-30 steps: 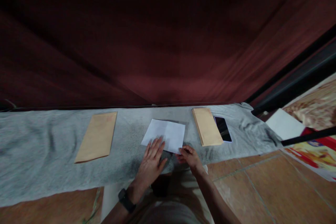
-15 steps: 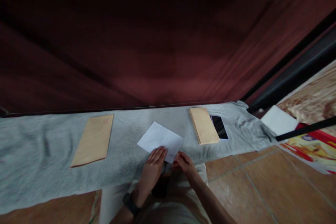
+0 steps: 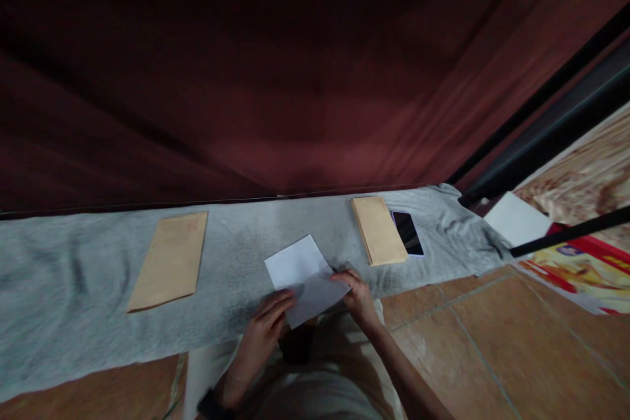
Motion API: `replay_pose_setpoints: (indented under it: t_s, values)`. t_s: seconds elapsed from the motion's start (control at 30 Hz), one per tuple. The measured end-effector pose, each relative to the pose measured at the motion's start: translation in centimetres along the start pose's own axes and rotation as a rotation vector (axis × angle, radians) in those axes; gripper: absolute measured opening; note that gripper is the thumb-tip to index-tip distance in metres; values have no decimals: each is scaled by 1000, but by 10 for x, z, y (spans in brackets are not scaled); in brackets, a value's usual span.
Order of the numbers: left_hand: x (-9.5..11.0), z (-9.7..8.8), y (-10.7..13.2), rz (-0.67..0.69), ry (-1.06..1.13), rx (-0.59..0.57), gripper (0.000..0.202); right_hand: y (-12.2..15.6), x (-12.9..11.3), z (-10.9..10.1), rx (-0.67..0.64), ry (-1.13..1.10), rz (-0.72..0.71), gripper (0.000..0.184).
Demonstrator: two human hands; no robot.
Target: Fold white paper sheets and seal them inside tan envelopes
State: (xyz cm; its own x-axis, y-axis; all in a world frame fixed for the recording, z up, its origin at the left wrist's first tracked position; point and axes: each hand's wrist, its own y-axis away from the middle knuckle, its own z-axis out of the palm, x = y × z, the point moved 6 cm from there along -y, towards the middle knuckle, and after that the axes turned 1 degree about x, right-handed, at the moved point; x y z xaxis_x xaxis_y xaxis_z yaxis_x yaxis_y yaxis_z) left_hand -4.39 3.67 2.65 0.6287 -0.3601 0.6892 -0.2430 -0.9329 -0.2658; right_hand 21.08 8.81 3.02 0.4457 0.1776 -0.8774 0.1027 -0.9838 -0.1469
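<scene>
A sheet of white paper (image 3: 298, 262) lies in front of me with a crease across it. Its far part rests on the grey cloth (image 3: 236, 243), while the near part is shaded and tilted up toward me. My right hand (image 3: 359, 296) pinches the paper at its right corner. At the left edge, my left hand (image 3: 268, 320) is closed around the paper by the crease, its thumb mostly hidden. To the left lies a flat brown envelope (image 3: 170, 262). On the right is a stack of brown envelopes (image 3: 378, 233).
A dark-screened phone (image 3: 408, 234) lies against the right envelope stack. Behind the cloth hangs a dark red curtain (image 3: 315, 111). Black bars (image 3: 541, 138), a white sheet (image 3: 518, 220) and a red-yellow printed box (image 3: 581, 269) are at far right, above the tiled floor (image 3: 472, 335).
The paper has turned, and its near part has come up off the cloth. My right hand has risen with the corner; my left hand has shifted left to the paper's edge.
</scene>
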Motion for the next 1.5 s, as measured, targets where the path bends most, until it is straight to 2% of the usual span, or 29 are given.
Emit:
replay_pose_setpoints:
  t_s: [0.13,0.2,0.3,0.4,0.53,0.63,0.77,0.97,1.13,1.5]
  values:
    - [-5,-8,7,26,-68,17,39,-1,-10,-2,-40,72,-110,46]
    - [-1,-11,8,35,-94,34,35,-2,-13,0,-102,90,-124,36]
    - [4,-18,5,-16,-86,144,28,-7,-12,4,-152,132,-95,18]
    - [6,-22,1,-117,-35,250,33,-15,-10,9,-113,173,-67,15]
    - [0,-23,-4,-348,48,279,47,-23,-6,17,-36,192,-39,18]
    - [-5,-25,-7,-470,73,289,51,-29,-5,22,-19,243,-22,18]
    - [-12,-25,-13,-578,21,231,44,-35,-5,27,-5,349,-19,19]
    - [-19,-24,-27,-668,-189,76,31,-34,-5,29,87,506,2,12]
    - [-18,-25,-38,-744,-308,-44,34,-33,-9,31,114,610,46,11]
    - [-16,-29,-50,-828,-424,-203,42,-44,-19,36,97,803,100,14]
